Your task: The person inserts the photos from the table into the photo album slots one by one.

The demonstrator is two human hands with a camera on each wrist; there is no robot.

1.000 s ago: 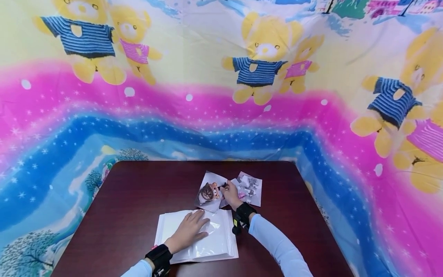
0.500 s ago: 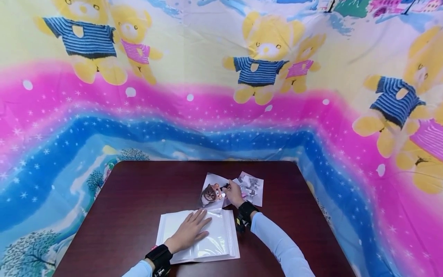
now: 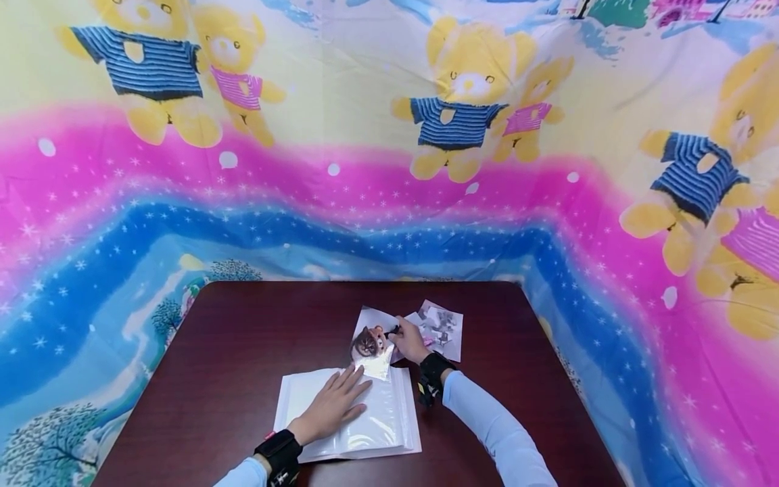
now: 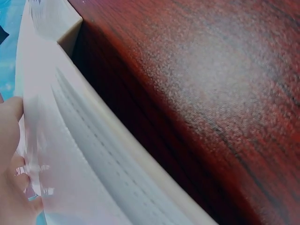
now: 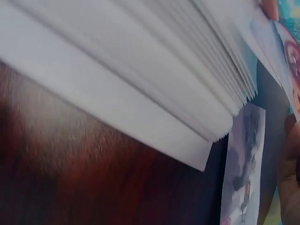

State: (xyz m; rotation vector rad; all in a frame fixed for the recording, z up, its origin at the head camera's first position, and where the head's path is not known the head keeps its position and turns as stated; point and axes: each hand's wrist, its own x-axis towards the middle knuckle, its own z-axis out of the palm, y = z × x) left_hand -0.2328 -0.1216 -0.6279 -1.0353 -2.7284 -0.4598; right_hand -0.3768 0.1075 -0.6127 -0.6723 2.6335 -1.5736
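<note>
A photo album (image 3: 371, 423) with glossy clear-pocket pages lies on the table. My left hand (image 3: 331, 407) rests on its page with the fingers straight, their tips near the far edge; part of it shows at the left of the left wrist view. Beyond the album, my right hand (image 3: 410, 340) pinches the right side of a cat photo (image 3: 367, 343). That photo's near end overlaps the album's far edge; whether it lies inside a pocket or on top I cannot tell. In the right wrist view, my right fingers (image 5: 290, 164) hold the photo's edge beside the album's stacked pages (image 5: 154, 70).
Several loose photos (image 3: 447, 333) lie overlapping to the right of my right hand. One grey-toned print (image 5: 243, 168) appears below the album in the right wrist view. A patterned bear curtain (image 3: 359, 223) surrounds the dark wooden table (image 3: 255, 325).
The cat photo has shifted slightly toward me, and its near end now overlaps the album's far edge more. My left hand stays on the page; my right hand keeps its pinch.
</note>
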